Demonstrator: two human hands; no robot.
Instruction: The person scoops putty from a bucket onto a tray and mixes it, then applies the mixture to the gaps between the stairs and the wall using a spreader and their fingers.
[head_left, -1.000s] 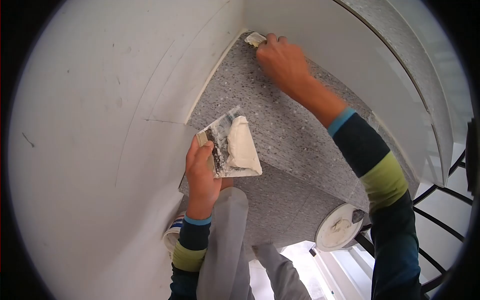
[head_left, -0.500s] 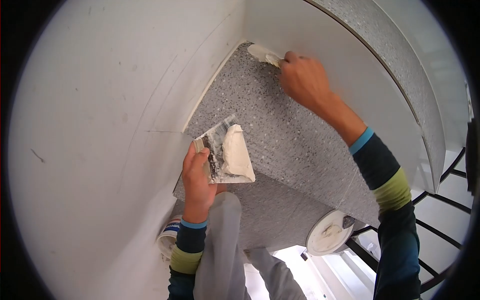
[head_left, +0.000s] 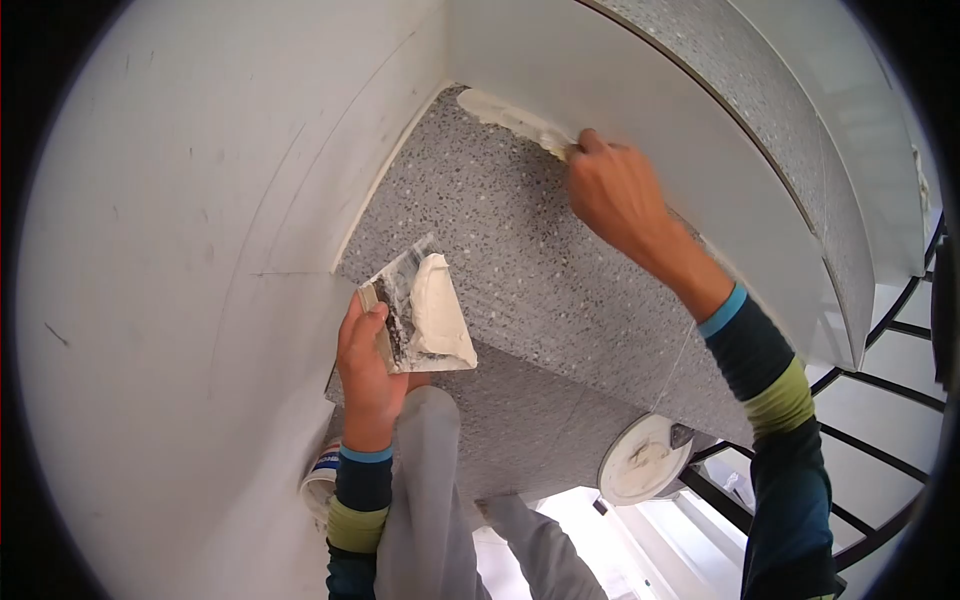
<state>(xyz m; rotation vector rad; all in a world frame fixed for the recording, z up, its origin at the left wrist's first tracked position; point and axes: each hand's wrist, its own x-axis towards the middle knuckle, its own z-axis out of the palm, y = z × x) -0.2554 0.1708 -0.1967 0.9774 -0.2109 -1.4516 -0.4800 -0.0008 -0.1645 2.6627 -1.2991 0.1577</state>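
Note:
My left hand [head_left: 372,368] is closed round the handle edge of a wide putty knife [head_left: 397,300], its flat blade facing up. A thick mound of cream filler [head_left: 438,310] lies on that blade. Up at the foot of the white riser, my right hand [head_left: 620,195] is closed on a small putty knife, mostly hidden by the fingers and smeared with filler. From that hand toward the corner, a strip of wet filler [head_left: 510,117] runs along the joint between the riser [head_left: 620,90] and the grey speckled tread [head_left: 480,210].
A white wall [head_left: 200,250] borders the steps on the left. Below stand a tub [head_left: 320,482] by the wall and a round white lid [head_left: 640,462] with a dark lump at its edge. A black railing [head_left: 890,400] runs along the right; my knees are below.
My right hand has drawn slightly down and right along the joint, and a longer strip of filler shows behind it. The view has shifted; the left hand still holds the loaded blade.

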